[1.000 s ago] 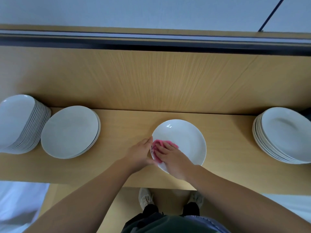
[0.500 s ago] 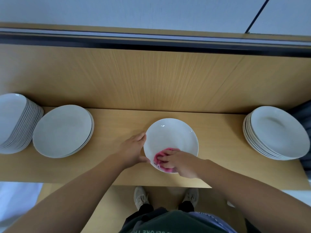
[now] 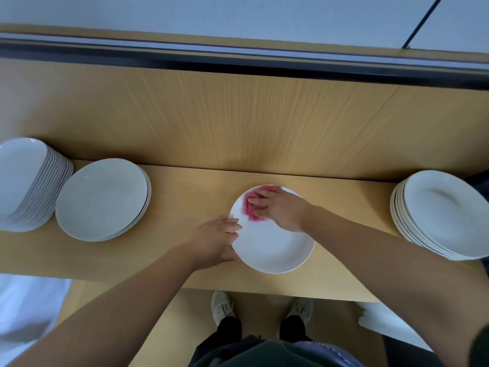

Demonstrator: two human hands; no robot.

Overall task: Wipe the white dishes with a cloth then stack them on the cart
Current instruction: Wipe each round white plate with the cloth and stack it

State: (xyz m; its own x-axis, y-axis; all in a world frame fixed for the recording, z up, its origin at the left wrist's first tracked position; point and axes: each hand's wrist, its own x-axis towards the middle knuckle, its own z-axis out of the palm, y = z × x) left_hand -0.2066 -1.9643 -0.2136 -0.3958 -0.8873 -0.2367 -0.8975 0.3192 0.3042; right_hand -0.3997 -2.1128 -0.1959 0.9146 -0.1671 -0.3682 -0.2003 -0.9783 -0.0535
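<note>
A white dish (image 3: 275,247) lies flat on the wooden shelf (image 3: 185,207) in front of me. My right hand (image 3: 280,210) presses a pink cloth (image 3: 251,205) onto the far left part of the dish, fingers laid over the cloth. My left hand (image 3: 219,237) rests on the dish's left rim, fingers flat on the edge and thumb under it at the near side. Most of the cloth is hidden under my right hand.
Two stacks of white dishes stand at the left: a tall one (image 3: 29,186) at the edge of view and a lower one (image 3: 103,200) beside it. Another stack (image 3: 442,215) stands at the right. A wooden back panel (image 3: 238,115) rises behind the shelf.
My right hand has swept the pink cloth from the near left of the dish round to its far side. My left hand stays on the left rim.
</note>
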